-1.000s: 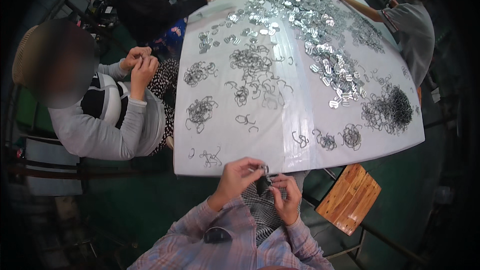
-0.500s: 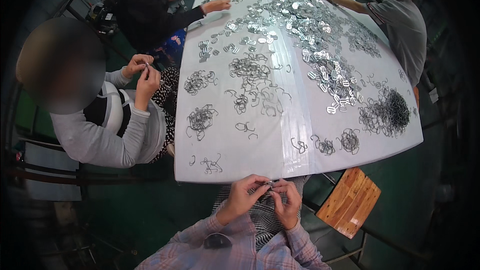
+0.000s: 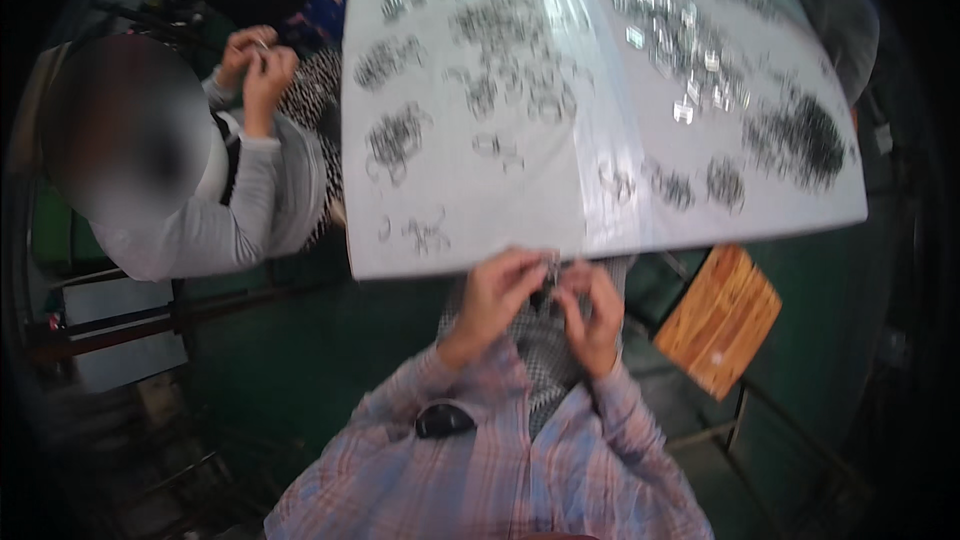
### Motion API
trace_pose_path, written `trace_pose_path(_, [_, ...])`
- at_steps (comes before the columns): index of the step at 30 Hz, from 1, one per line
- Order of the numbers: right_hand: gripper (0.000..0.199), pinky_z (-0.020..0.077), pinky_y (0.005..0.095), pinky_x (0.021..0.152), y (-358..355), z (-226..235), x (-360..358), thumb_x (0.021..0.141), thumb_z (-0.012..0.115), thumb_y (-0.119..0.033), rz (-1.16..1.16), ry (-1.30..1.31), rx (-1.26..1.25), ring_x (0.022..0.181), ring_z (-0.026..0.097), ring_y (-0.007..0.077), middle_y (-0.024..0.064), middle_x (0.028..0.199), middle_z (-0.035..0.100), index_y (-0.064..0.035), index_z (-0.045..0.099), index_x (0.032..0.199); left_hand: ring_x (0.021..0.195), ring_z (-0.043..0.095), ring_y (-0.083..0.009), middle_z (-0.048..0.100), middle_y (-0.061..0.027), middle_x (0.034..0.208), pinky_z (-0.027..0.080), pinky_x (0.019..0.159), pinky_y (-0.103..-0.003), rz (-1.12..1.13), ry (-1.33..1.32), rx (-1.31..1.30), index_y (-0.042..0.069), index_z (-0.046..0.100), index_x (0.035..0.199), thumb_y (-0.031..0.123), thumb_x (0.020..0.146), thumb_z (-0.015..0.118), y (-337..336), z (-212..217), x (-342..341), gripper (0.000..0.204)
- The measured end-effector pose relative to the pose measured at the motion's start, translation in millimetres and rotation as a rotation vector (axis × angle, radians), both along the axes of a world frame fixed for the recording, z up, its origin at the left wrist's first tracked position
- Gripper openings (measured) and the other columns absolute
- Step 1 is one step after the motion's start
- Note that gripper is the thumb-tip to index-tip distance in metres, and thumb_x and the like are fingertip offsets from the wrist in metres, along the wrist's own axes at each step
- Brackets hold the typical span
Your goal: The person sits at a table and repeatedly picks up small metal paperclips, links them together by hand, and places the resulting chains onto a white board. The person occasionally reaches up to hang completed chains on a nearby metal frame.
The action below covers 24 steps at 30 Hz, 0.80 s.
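Grey sleeves mark the co-worker (image 3: pixel 265 175) at your far left, seated beside the table with both hands raised together near the chest; what those fingers hold is too small to make out. Next comes the white table (image 3: pixel 460 230), its near edge just ahead of you. Along its left side you have an upper pile of wire hooks (image 3: pixel 388 62), a second pile (image 3: pixel 398 140) below it, and a loose scatter (image 3: pixel 425 230) close to the near edge. A dark oval object (image 3: pixel 445 422) sits on the front of your plaid shirt (image 3: pixel 480 470). Your left hand (image 3: pixel 490 298) is narrow, thumb and fingers pinched on a small metal piece (image 3: pixel 553 262), which is at the table's near edge, above your lap, between your two hands. Your right hand (image 3: pixel 592 308) is narrow too, fingertips right by that piece; blur means you cannot tell whether they grip it or only touch it. Further right, a shiny clear strip (image 3: pixel 608 140) runs up the tabletop, with small hook clusters (image 3: pixel 672 188) near it. Beyond those lie the slotted metal plates (image 3: pixel 685 112), then a wooden stool seat (image 3: pixel 720 322) below the edge and a dense dark heap (image 3: pixel 808 145) near the table's right side
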State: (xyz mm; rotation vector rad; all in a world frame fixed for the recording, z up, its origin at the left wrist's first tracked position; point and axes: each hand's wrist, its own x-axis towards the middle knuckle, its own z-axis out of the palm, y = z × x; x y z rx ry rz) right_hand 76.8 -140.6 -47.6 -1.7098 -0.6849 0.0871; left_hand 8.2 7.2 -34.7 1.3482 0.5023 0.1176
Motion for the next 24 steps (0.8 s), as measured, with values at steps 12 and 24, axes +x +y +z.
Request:
trace_pose_path(12, [0.013, 0.0508, 0.0421, 0.093, 6, -12, -1, 0.078, 0.072, 0.005, 0.006, 0.037, 0.015, 0.082, 0.064, 0.0273, 0.0121, 0.087, 0.065, 0.0003, 0.063, 0.086, 0.089, 0.066, -0.0119, 0.070, -0.0066, 0.099, 0.052, 0.078, -0.023, -0.008, -0.053, 0.313, -0.004, 0.069, 0.108, -0.001, 0.090, 0.065, -1, -1, -4, 0.018])
trace_pose_path(24, [0.010, 0.0493, 0.0319, 0.074, 54, -8, 82, 0.084, 0.065, 0.002, 0.039, 0.011, -0.043, 0.082, 0.063, 0.0246, 0.0115, 0.088, 0.063, 0.0000, 0.065, 0.093, 0.081, 0.068, -0.0186, 0.071, -0.0107, 0.090, 0.052, 0.073, -0.028, 0.022, -0.177, 0.582, 0.003, 0.075, 0.097, -0.006, 0.080, 0.071, -9, 15, -14, 0.019])
